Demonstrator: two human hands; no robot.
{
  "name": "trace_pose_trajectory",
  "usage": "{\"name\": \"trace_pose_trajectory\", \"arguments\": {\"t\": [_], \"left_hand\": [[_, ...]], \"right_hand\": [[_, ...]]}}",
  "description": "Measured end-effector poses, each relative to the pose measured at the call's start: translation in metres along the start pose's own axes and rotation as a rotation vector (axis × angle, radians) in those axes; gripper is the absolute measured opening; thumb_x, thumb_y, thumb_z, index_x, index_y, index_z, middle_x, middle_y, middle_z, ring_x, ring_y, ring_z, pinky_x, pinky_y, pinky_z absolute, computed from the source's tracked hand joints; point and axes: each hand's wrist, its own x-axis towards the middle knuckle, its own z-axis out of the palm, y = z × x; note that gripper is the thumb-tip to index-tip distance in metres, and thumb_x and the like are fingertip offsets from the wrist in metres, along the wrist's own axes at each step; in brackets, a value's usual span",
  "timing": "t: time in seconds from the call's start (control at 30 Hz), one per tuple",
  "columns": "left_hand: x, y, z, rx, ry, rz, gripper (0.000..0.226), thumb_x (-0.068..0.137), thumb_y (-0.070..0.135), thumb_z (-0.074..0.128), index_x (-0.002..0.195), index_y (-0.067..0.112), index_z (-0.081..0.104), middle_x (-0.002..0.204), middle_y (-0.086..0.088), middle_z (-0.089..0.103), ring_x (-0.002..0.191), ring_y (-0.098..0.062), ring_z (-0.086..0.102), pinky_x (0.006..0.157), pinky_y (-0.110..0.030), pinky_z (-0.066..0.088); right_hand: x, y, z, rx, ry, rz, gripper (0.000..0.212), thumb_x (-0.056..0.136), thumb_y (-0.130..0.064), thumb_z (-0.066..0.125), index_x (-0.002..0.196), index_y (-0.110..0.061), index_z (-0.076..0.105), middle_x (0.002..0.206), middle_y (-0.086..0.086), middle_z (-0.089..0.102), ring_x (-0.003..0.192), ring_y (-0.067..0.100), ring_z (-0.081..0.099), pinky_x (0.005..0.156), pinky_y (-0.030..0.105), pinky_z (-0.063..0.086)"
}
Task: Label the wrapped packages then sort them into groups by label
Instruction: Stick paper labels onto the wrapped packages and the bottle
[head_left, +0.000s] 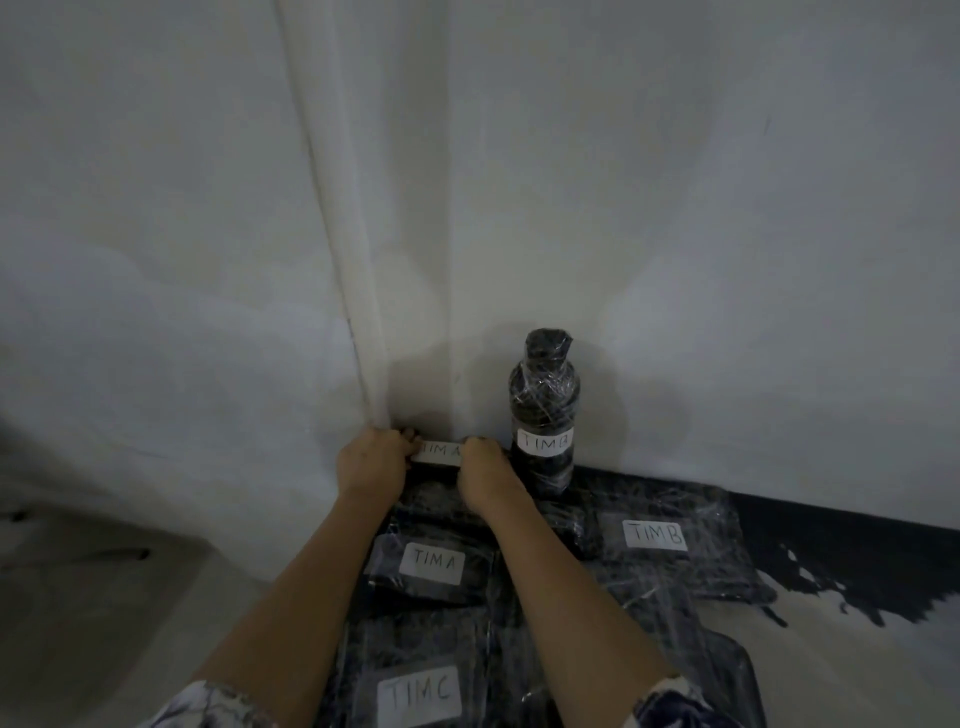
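Observation:
Both my hands hold a black wrapped package with a white label reading TIM A (440, 451) against the foot of the wall. My left hand (370, 457) grips its left end and my right hand (483, 470) grips its right end; most of that package is hidden behind them. Just to the right stands a wrapped bottle (543, 395) labelled TIM B. A flat package labelled TIM A (431, 564) lies between my forearms. Another flat package, labelled TIM B (657, 535), lies to the right. Near the bottom edge lies a package labelled TIM C (418, 693).
A white wall (675, 208) rises directly ahead, with a vertical ridge (358, 338) meeting the floor by my left hand. A black baseboard strip (857, 540) runs along the wall at right. Pale floor (104, 597) lies to the left.

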Motion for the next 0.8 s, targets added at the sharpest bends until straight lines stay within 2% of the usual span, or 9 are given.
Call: {"name": "trace_pose_trajectory", "arguments": {"t": [0.13, 0.23, 0.33, 0.4, 0.43, 0.6, 0.7, 0.8], "left_hand": [[0.001, -0.002, 0.002, 0.021, -0.005, -0.001, 0.041, 0.098, 0.042, 0.038, 0.116, 0.017, 0.066, 0.119, -0.013, 0.065, 0.108, -0.029, 0.062, 0.088, -0.036, 0.052], [0.000, -0.006, 0.000, 0.063, -0.052, 0.064, 0.037, 0.099, 0.034, 0.039, 0.132, 0.028, 0.053, 0.134, -0.007, 0.056, 0.120, -0.027, 0.054, 0.095, -0.036, 0.047], [-0.005, -0.009, -0.001, 0.097, -0.090, 0.163, 0.043, 0.095, 0.015, 0.042, 0.137, 0.025, 0.043, 0.138, -0.006, 0.052, 0.119, -0.029, 0.053, 0.094, -0.039, 0.048], [-0.010, -0.011, -0.001, 0.067, -0.054, 0.196, 0.049, 0.091, 0.006, 0.043, 0.137, 0.020, 0.041, 0.139, -0.007, 0.050, 0.116, -0.031, 0.055, 0.092, -0.040, 0.050], [-0.014, -0.010, -0.003, 0.046, -0.030, 0.200, 0.052, 0.089, 0.003, 0.043, 0.139, 0.019, 0.041, 0.140, -0.007, 0.049, 0.115, -0.031, 0.056, 0.092, -0.040, 0.050], [-0.044, -0.004, -0.017, -0.036, 0.112, 0.234, 0.041, 0.090, 0.007, 0.044, 0.127, 0.020, 0.055, 0.120, -0.011, 0.064, 0.103, -0.032, 0.061, 0.082, -0.038, 0.051], [-0.076, 0.005, -0.018, -0.172, 0.144, 0.240, 0.036, 0.090, 0.009, 0.046, 0.121, 0.016, 0.062, 0.115, -0.015, 0.067, 0.101, -0.034, 0.062, 0.082, -0.039, 0.052], [-0.124, 0.021, -0.010, -0.234, 0.136, 0.297, 0.027, 0.088, 0.013, 0.046, 0.102, 0.011, 0.070, 0.102, -0.013, 0.071, 0.090, -0.032, 0.065, 0.074, -0.036, 0.052]], "right_hand": [[0.000, -0.002, 0.001, -0.041, 0.009, -0.030, 0.032, 0.094, 0.003, 0.041, 0.124, 0.006, 0.053, 0.128, 0.024, 0.055, 0.118, 0.036, 0.054, 0.098, 0.039, 0.044], [-0.001, 0.001, 0.004, -0.028, 0.040, -0.027, 0.035, 0.094, 0.003, 0.040, 0.127, 0.004, 0.050, 0.128, 0.023, 0.055, 0.117, 0.033, 0.055, 0.100, 0.037, 0.045], [-0.008, 0.002, 0.001, -0.015, -0.014, 0.013, 0.048, 0.094, 0.001, 0.042, 0.140, 0.001, 0.031, 0.136, 0.024, 0.046, 0.124, 0.034, 0.049, 0.102, 0.037, 0.041], [-0.014, 0.001, -0.002, -0.034, -0.044, 0.022, 0.063, 0.093, 0.002, 0.043, 0.148, 0.001, 0.013, 0.141, 0.026, 0.040, 0.127, 0.036, 0.045, 0.103, 0.039, 0.040], [-0.018, 0.000, -0.003, -0.047, -0.035, 0.008, 0.063, 0.093, 0.003, 0.043, 0.148, 0.001, 0.012, 0.142, 0.027, 0.039, 0.128, 0.036, 0.044, 0.104, 0.039, 0.039], [-0.045, -0.002, -0.017, -0.033, 0.117, -0.133, 0.039, 0.093, 0.001, 0.043, 0.133, 0.002, 0.045, 0.133, 0.021, 0.050, 0.121, 0.031, 0.049, 0.102, 0.034, 0.040], [-0.073, -0.002, -0.023, 0.093, 0.162, -0.187, 0.041, 0.091, 0.001, 0.047, 0.132, 0.001, 0.047, 0.133, 0.020, 0.049, 0.121, 0.031, 0.048, 0.105, 0.032, 0.039], [-0.117, 0.007, -0.025, 0.258, 0.225, -0.175, 0.040, 0.089, 0.003, 0.047, 0.129, 0.002, 0.051, 0.132, 0.019, 0.048, 0.122, 0.031, 0.047, 0.103, 0.032, 0.038]]}}
